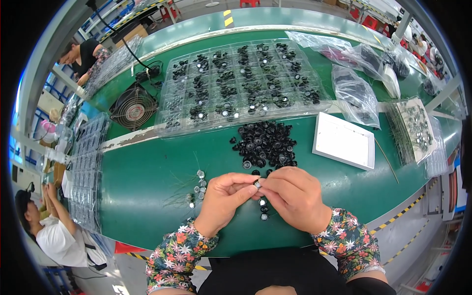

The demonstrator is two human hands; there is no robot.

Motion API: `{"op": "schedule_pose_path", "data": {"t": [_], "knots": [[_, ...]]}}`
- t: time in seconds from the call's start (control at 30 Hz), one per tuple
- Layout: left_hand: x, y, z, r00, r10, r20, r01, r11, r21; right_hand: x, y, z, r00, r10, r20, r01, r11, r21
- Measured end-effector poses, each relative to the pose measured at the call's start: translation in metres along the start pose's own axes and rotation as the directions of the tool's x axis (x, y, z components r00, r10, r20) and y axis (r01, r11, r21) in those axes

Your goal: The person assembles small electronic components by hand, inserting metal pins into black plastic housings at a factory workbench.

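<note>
My left hand [222, 199] and my right hand [299, 195] meet over the near part of the green table. Their fingertips pinch a small round part [257, 184] with a silver face and a dark rim; the fingers hide most of it. Just below the fingers, several black round parts with silver faces [264, 216] stand in a short row. Left of my left hand lie several silver discs [201, 182] with thin green wires. Beyond my hands is a heap of black round caps [265, 142].
A clear compartment tray [164, 127] full of black parts spans the far side. A white box lid [344, 142] lies right, near plastic bags [356, 93] and a foam block of wired parts [415, 128]. A fan [133, 108] stands left. Two people sit at the left.
</note>
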State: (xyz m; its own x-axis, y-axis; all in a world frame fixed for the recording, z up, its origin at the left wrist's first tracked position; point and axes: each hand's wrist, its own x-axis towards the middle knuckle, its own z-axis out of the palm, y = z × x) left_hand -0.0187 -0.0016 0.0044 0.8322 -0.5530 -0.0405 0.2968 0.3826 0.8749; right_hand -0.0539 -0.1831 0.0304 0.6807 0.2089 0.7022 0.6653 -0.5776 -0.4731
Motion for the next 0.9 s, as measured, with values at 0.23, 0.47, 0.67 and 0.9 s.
{"op": "schedule_pose_path", "data": {"t": [0.23, 0.47, 0.67, 0.9], "knots": [[0.0001, -0.0044, 0.0001, 0.999, -0.034, -0.007, 0.033, 0.993, -0.11, 0.0019, -0.0037, -0.0001, 0.937, 0.342, 0.073, -0.348, 0.895, 0.277], [0.0008, -0.0063, -0.001, 1.0, -0.026, 0.004, 0.026, 0.992, -0.124, 0.0005, -0.0003, 0.0021, 0.848, 0.497, 0.181, -0.518, 0.71, 0.478], [0.0011, -0.0057, -0.003, 0.999, -0.016, 0.045, 0.02, 0.995, -0.101, -0.003, 0.0028, 0.0065, 0.709, 0.605, 0.363, -0.642, 0.341, 0.686], [0.0014, -0.0054, -0.0031, 0.996, 0.052, 0.077, -0.046, 0.996, -0.078, -0.0018, 0.004, 0.0024, 0.675, 0.563, 0.476, -0.68, 0.227, 0.697]]}}
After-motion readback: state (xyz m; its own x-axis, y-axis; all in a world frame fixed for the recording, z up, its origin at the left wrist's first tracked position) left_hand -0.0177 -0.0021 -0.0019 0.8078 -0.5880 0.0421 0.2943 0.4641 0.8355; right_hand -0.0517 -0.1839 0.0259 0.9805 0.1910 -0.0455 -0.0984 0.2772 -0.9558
